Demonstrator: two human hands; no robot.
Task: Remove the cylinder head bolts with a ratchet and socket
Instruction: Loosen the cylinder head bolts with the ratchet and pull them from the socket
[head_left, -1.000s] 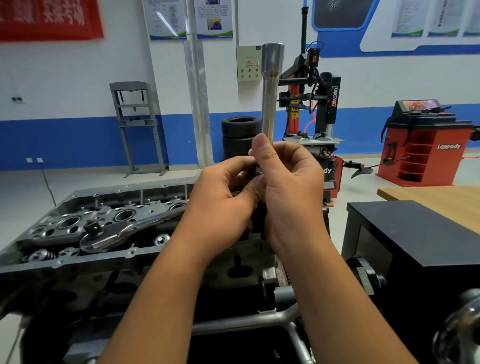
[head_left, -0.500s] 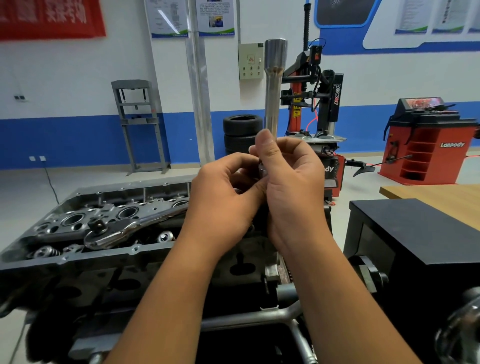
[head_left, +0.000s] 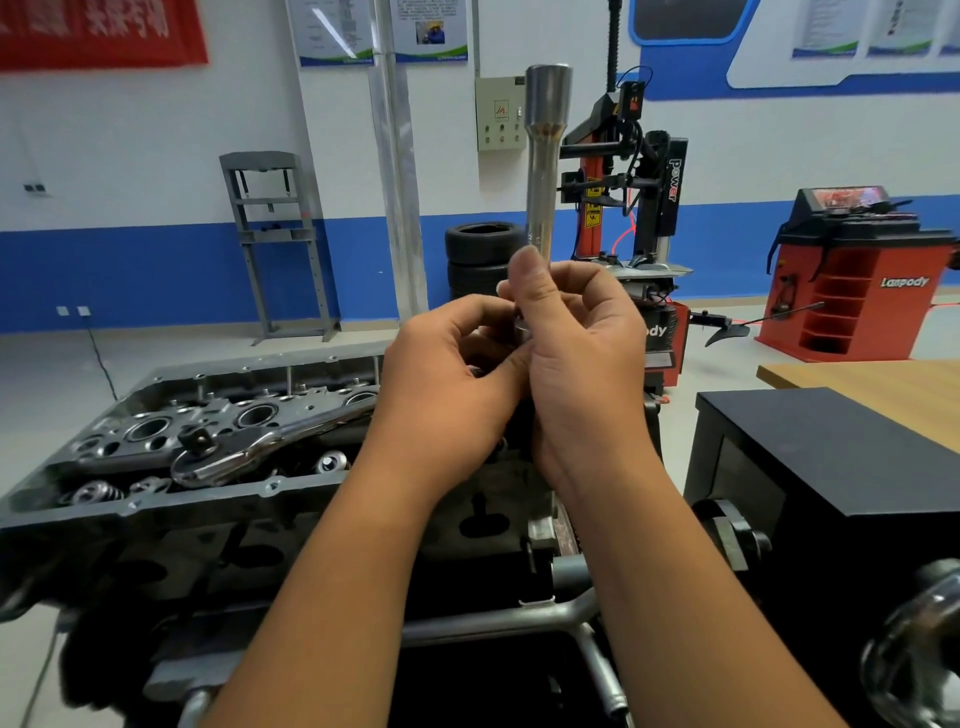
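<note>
A long socket (head_left: 543, 156) is held upright in front of the chest, wide end up, its lower end gripped by the right hand (head_left: 582, 364) with thumb and curled fingers closed round it. The left hand (head_left: 452, 384) is curled against the socket's base, fingertips pinching something there that cannot be made out. Compared with half a second ago, little has changed: the socket is kept in the same upright pose and both hands have stayed clasped together. The ratchet (head_left: 270, 441) is seen lying untouched across the top of the cylinder head (head_left: 156, 499), its drive head toward the left, well apart from the hands. A black cabinet (head_left: 831, 452) stands at the right, with a wooden desk (head_left: 883, 379) behind it. Farther back, stacked tyres (head_left: 480, 254), a tyre changer (head_left: 644, 197) and a red wheel balancer (head_left: 852, 275) are ranged along a white and blue wall.
</note>
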